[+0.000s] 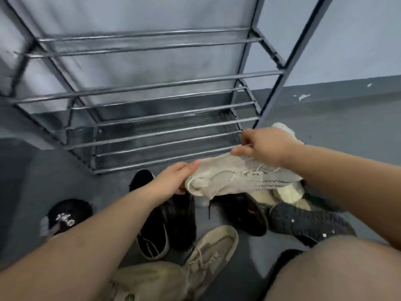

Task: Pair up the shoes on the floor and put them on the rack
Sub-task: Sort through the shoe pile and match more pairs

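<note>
Beige knit, the shoe (236,177) hangs between both hands above the floor, just in front of the rack's (152,118) lowest bars; the left hand (173,179) grips its one end, thumb over the top and fingers curled underneath, so the fabric runs off to the right of those fingers; the right hand (262,146) pinches the upper near the laces, fingertips bent down onto the knit, the shoe's body lying below and to the left of them. Under the held shoe, on the grey floor (28,192), lie other shoes: a black pair (169,224) directly beneath the left fingers; a black shoe with a red mark (245,213) beneath the shoe's middle; a dark speckled shoe (308,222) below the right wrist; a cream shoe (288,192) partly hidden behind the held one; a tan laced shoe (212,250) nearer the body; a black cap (65,216) well off to the left.
</note>
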